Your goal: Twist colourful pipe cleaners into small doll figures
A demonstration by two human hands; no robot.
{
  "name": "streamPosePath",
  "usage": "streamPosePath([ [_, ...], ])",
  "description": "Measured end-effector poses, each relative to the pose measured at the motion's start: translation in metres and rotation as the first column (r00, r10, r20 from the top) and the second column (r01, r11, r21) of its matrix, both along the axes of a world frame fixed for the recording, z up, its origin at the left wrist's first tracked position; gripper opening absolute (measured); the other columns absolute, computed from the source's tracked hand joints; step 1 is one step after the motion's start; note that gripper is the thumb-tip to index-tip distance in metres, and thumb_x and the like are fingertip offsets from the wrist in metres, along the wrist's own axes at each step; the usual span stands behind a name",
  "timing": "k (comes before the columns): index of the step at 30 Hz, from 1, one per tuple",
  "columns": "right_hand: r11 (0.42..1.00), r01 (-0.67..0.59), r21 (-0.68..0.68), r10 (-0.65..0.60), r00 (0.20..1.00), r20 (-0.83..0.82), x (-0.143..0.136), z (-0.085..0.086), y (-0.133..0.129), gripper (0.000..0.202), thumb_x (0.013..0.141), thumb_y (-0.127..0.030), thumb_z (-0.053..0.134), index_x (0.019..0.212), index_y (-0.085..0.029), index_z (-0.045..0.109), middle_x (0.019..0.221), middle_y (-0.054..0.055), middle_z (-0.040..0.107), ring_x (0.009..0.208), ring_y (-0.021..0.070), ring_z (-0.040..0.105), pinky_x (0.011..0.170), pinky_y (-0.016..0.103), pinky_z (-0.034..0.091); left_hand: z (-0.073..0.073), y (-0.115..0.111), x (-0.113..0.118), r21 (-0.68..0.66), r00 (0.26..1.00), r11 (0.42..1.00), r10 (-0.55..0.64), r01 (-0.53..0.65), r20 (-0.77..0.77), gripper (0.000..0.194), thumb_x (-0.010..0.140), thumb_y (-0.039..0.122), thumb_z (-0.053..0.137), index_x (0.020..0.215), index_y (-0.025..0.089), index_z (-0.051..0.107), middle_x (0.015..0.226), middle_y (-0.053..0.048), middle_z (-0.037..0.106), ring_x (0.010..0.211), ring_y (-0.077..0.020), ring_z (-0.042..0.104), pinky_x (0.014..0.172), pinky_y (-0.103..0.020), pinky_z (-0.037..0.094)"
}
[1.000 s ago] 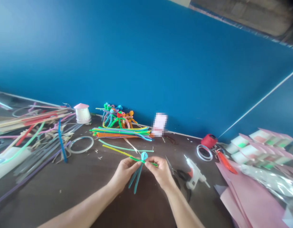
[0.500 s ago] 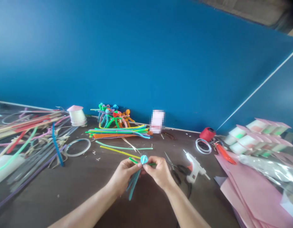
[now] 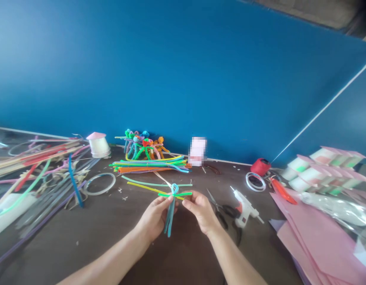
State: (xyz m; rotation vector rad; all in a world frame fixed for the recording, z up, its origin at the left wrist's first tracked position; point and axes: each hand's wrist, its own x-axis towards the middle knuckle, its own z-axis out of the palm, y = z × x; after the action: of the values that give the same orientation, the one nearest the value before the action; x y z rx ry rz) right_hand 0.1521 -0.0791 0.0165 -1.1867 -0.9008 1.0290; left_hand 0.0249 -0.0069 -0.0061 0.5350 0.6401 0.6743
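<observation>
A small pipe cleaner figure point(image 3: 174, 190) is held up in front of me, with a light blue loop on top and blue strands point(image 3: 169, 221) hanging down. A green pipe cleaner point(image 3: 183, 194) crosses it like two arms. My left hand point(image 3: 159, 211) pinches the figure where the strands cross. At the right end of the green pipe cleaner, my right hand point(image 3: 200, 209) has thumb and fingers closed on it. Behind the figure lie a yellow pipe cleaner point(image 3: 141, 187) and a pale green one point(image 3: 153, 184) on the table.
Behind are a pipe cleaner bundle point(image 3: 150, 164) and several finished figures point(image 3: 144, 144). To the right lie scissors point(image 3: 220, 208), a glue gun point(image 3: 245, 208), red thread point(image 3: 260, 167) and pink sheets point(image 3: 316, 237). Leftward are a tape roll point(image 3: 99, 184), a paper cup point(image 3: 99, 146) and mixed strips point(image 3: 49, 154).
The figure has turned, so its loop stands upright and the green crosspiece shows fully. My right hand has shifted from the loop to the green pipe cleaner's right end.
</observation>
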Motion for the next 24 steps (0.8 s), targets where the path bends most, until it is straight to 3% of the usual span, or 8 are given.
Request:
streamPosePath([
  [5, 0.993, 0.096, -0.063, -0.097, 0.995, -0.004, -0.003, -0.001, 0.000, 0.016, 0.065, -0.029, 0.067, 0.072, -0.015, 0.065, 0.053, -0.003, 0.057, 0.053, 0.0092, 0.050, 0.058, 0.022, 0.040, 0.003, -0.006, 0.001, 0.117, 0.998, 0.991, -0.068, 0.066, 0.008, 0.015, 0.061, 0.016, 0.071, 0.074, 0.013, 0.064, 0.065, -0.002, 0.065, 0.061, -0.0098, 0.060, 0.062, -0.018, 0.047],
  [11, 0.984, 0.143, -0.106, -0.141, 0.990, 0.027, -0.005, -0.002, 0.001, 0.016, 0.060, -0.030, 0.069, 0.062, -0.016, 0.062, 0.052, -0.002, 0.059, 0.054, 0.0121, 0.055, 0.060, 0.024, 0.044, 0.007, -0.012, 0.001, 0.242, 0.995, 0.965, -0.101, 0.100, -0.010, 0.019, 0.060, 0.018, 0.071, 0.077, 0.014, 0.066, 0.068, -0.002, 0.066, 0.066, -0.0118, 0.060, 0.069, -0.020, 0.047],
  [18, 0.998, 0.018, -0.059, -0.017, 1.000, 0.024, -0.007, -0.002, 0.000, 0.014, 0.068, -0.030, 0.063, 0.067, -0.016, 0.060, 0.057, 0.000, 0.062, 0.057, 0.0150, 0.060, 0.064, 0.029, 0.048, 0.001, -0.010, 0.000, 0.226, 0.990, 0.970, -0.066, 0.093, -0.125, 0.020, 0.059, 0.027, 0.072, 0.067, 0.010, 0.065, 0.059, -0.003, 0.065, 0.056, -0.0096, 0.058, 0.057, -0.018, 0.044],
  [24, 0.998, 0.055, -0.037, -0.044, 0.967, 0.250, -0.010, 0.010, -0.004, 0.009, 0.070, -0.025, 0.059, 0.067, -0.016, 0.059, 0.059, 0.000, 0.063, 0.057, 0.0147, 0.060, 0.062, 0.026, 0.048, 0.001, -0.010, 0.000, 0.209, 0.988, 0.973, -0.066, 0.094, -0.141, 0.023, 0.058, 0.029, 0.073, 0.066, 0.010, 0.062, 0.057, -0.003, 0.063, 0.052, -0.0099, 0.056, 0.055, -0.020, 0.043],
])
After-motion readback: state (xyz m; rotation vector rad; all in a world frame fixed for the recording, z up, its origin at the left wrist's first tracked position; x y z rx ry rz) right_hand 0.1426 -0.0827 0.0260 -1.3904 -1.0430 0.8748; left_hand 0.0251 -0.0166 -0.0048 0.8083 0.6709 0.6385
